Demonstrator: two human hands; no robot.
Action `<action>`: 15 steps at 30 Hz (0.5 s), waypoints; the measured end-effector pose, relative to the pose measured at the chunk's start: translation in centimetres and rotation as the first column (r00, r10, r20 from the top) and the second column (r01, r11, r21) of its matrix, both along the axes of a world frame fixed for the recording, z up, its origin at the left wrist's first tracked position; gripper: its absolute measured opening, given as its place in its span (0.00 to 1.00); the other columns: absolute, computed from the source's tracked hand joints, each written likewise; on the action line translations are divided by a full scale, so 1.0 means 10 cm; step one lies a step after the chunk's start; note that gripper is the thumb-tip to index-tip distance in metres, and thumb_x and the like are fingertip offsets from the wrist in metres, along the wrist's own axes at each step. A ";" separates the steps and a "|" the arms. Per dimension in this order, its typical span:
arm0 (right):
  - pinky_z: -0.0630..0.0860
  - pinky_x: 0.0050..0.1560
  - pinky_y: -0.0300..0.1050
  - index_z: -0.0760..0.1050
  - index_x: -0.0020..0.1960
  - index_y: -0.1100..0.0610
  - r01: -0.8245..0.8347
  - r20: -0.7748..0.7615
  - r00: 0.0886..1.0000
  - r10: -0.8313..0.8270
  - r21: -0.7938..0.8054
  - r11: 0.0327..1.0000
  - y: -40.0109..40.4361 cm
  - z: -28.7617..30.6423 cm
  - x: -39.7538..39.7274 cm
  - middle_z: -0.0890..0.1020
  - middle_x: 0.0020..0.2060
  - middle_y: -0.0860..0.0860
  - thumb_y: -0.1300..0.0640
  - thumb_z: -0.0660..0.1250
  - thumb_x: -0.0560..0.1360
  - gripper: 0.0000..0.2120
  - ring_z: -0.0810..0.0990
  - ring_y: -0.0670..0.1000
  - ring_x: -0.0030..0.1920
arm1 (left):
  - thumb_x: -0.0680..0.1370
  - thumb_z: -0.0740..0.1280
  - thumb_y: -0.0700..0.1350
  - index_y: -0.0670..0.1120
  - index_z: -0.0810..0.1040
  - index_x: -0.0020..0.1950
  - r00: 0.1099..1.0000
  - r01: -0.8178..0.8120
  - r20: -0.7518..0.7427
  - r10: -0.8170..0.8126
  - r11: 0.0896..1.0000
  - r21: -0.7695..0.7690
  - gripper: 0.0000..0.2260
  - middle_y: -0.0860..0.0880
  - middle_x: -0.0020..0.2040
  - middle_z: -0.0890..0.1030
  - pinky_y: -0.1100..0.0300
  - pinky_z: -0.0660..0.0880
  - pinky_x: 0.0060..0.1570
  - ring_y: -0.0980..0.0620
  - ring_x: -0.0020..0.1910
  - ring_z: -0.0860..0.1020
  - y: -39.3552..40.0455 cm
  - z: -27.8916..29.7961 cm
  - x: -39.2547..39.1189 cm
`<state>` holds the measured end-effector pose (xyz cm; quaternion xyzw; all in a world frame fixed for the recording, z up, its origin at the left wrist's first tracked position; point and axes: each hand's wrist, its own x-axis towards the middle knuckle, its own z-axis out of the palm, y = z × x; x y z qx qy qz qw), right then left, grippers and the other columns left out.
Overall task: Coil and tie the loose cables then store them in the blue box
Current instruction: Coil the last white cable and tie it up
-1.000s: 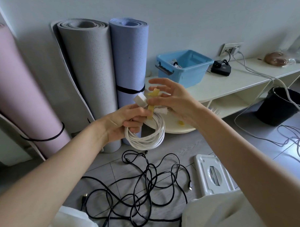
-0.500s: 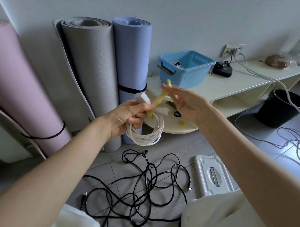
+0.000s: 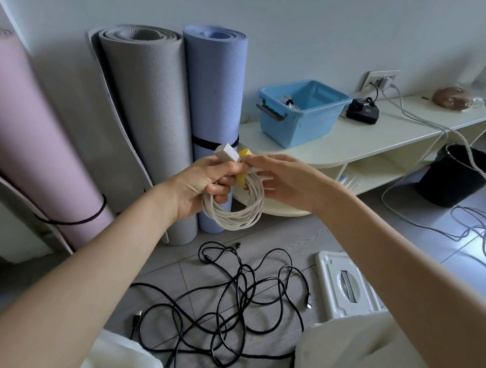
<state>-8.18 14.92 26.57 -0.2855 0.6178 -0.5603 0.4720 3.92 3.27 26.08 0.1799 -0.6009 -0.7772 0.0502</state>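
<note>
Rolled mats point(image 3: 161, 120) line wall at left. Left hand point(image 3: 206, 186) grips white cable coil point(image 3: 235, 208); right hand point(image 3: 280, 179) pinches yellow tie point(image 3: 242, 167) round it, approx. tied. Black cable tangle point(image 3: 226, 301) on floor still loose. Blue box point(image 3: 302, 114), on shelf at right, holds some cables already.

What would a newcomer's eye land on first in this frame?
Centre frame, the left hand grips a coiled white cable while the right hand wraps a yellow tie around it. Below, a tangle of black cables sprawls on the floor; the blue box waits on the shelf behind.
</note>
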 end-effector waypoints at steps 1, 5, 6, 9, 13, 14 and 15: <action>0.73 0.50 0.44 0.81 0.44 0.56 -0.007 0.001 1.000 0.007 -0.010 1.000 0.01 0.00 0.00 0.80 0.38 0.51 0.54 0.66 0.74 0.07 0.77 0.50 0.40 | 0.78 0.63 0.41 0.48 0.73 0.37 1.000 0.000 0.003 0.000 1.000 0.009 0.10 0.56 0.23 0.64 0.70 0.58 0.20 0.62 0.16 0.57 0.00 0.00 0.00; 0.74 0.48 0.45 0.81 0.43 0.58 0.067 -0.001 0.998 -0.067 -0.008 0.998 0.00 0.00 -0.01 0.81 0.36 0.52 0.57 0.69 0.72 0.04 0.79 0.49 0.38 | 0.78 0.64 0.39 0.46 0.75 0.42 1.000 -0.014 0.000 0.014 1.000 -0.027 0.05 0.54 0.26 0.67 0.69 0.63 0.20 0.62 0.17 0.60 0.02 -0.02 -0.02; 0.75 0.46 0.44 0.81 0.42 0.58 0.105 0.014 0.994 -0.105 -0.003 0.995 -0.01 -0.01 -0.01 0.81 0.34 0.51 0.58 0.70 0.72 0.03 0.79 0.49 0.36 | 0.77 0.65 0.38 0.45 0.75 0.45 1.000 -0.021 -0.004 0.020 0.998 -0.058 0.03 0.52 0.28 0.70 0.69 0.65 0.21 0.61 0.19 0.62 0.03 -0.03 -0.02; 0.76 0.45 0.45 0.79 0.41 0.60 0.181 0.053 0.982 -0.182 0.019 0.983 -0.04 -0.03 -0.04 0.81 0.33 0.52 0.61 0.72 0.69 0.03 0.79 0.49 0.32 | 0.74 0.69 0.37 0.46 0.75 0.50 0.998 -0.059 -0.012 0.058 0.972 -0.229 0.08 0.45 0.37 0.73 0.65 0.71 0.24 0.58 0.23 0.69 0.04 -0.08 -0.04; 0.78 0.41 0.43 0.74 0.42 0.59 0.165 0.068 0.984 -0.165 0.013 0.986 -0.03 -0.04 -0.06 0.80 0.32 0.51 0.62 0.71 0.70 0.05 0.80 0.49 0.33 | 0.71 0.72 0.38 0.49 0.73 0.51 0.995 -0.102 -0.065 0.081 0.867 -0.488 0.13 0.46 0.33 0.77 0.64 0.75 0.26 0.57 0.22 0.73 0.02 -0.06 -0.05; 0.78 0.42 0.43 0.73 0.40 0.58 0.160 0.063 0.985 -0.160 0.008 0.987 -0.03 -0.04 -0.07 0.80 0.31 0.51 0.62 0.70 0.70 0.06 0.80 0.49 0.33 | 0.71 0.73 0.38 0.48 0.72 0.51 0.995 -0.095 -0.070 0.069 0.848 -0.521 0.14 0.46 0.32 0.78 0.64 0.75 0.26 0.56 0.22 0.74 0.01 -0.04 -0.04; 0.77 0.43 0.44 0.73 0.39 0.57 0.159 0.052 0.986 -0.159 0.002 0.987 -0.02 -0.04 -0.07 0.80 0.32 0.52 0.63 0.70 0.70 0.07 0.80 0.49 0.34 | 0.71 0.73 0.37 0.46 0.72 0.51 0.996 -0.090 -0.071 0.062 0.837 -0.539 0.14 0.47 0.30 0.79 0.64 0.75 0.27 0.56 0.22 0.75 0.01 -0.03 -0.04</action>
